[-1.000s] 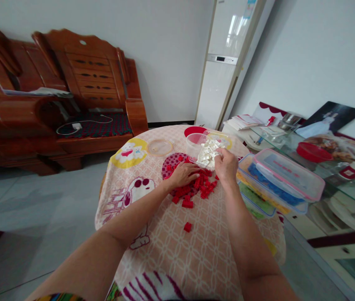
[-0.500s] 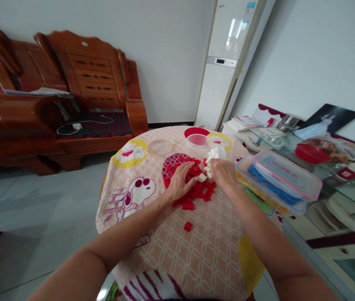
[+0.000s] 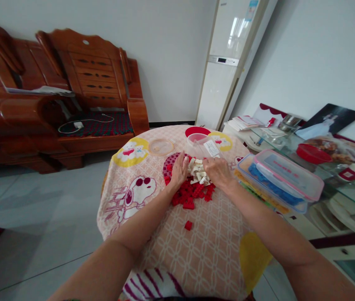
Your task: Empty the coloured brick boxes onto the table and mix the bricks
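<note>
White toy building blocks point(image 3: 199, 172) lie heaped on a spread of red toy building blocks point(image 3: 186, 193) on the cloth-covered table. My right hand point(image 3: 217, 171) is closed at the right edge of the white heap, gripping what looks like a clear plastic bag with a white printed label point(image 3: 211, 148). Just left of the white blocks, my left hand point(image 3: 180, 170) is held with its fingers stretched out, its palm side facing the heap. One red block point(image 3: 188, 225) lies apart, nearer to me.
A clear round tub point(image 3: 194, 142) and a red round lid point(image 3: 193, 131) stand behind the heap. A clear lid point(image 3: 161, 147) lies further left. Lidded boxes of coloured blocks point(image 3: 274, 179) are at the right, beside a glass-topped cabinet point(image 3: 330, 175). A wooden bench point(image 3: 92, 79) stands back left.
White blocks have come out of the bag and now cover part of the red pile. The bag has flattened. My left hand has lifted off the red blocks and turned on edge.
</note>
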A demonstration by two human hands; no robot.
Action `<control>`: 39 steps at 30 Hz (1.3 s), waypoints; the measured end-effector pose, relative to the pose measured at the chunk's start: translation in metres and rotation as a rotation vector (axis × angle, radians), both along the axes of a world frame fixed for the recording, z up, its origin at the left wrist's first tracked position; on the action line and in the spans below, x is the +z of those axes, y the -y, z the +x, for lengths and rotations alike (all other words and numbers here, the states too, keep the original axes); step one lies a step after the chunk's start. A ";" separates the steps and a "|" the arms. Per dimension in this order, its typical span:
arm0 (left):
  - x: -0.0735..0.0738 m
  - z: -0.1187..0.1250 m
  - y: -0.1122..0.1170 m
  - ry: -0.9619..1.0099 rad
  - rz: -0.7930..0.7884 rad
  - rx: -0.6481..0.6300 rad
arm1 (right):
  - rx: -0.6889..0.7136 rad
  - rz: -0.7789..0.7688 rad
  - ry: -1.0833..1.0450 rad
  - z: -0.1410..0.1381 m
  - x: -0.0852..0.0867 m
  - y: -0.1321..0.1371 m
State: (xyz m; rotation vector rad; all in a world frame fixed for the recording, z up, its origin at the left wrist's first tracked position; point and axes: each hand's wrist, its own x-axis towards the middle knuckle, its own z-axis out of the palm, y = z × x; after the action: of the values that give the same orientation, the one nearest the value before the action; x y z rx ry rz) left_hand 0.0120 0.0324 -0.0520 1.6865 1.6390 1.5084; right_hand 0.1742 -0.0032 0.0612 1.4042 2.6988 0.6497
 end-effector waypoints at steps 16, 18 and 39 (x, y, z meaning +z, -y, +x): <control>0.017 0.005 0.027 -0.600 0.057 -0.420 | -0.138 0.190 -0.219 0.031 0.016 -0.024; 0.018 0.001 0.040 -0.600 0.067 -0.427 | -0.162 0.184 -0.243 0.034 0.011 -0.022; 0.040 0.007 -0.010 -0.216 -0.079 -0.219 | -0.142 0.185 -0.882 0.039 -0.005 -0.016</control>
State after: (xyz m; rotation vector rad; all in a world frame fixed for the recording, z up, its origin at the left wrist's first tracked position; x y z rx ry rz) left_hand 0.0191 0.0426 -0.0119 1.9689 1.5321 1.1788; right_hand 0.2135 0.0123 0.0560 2.3567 3.1241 0.3046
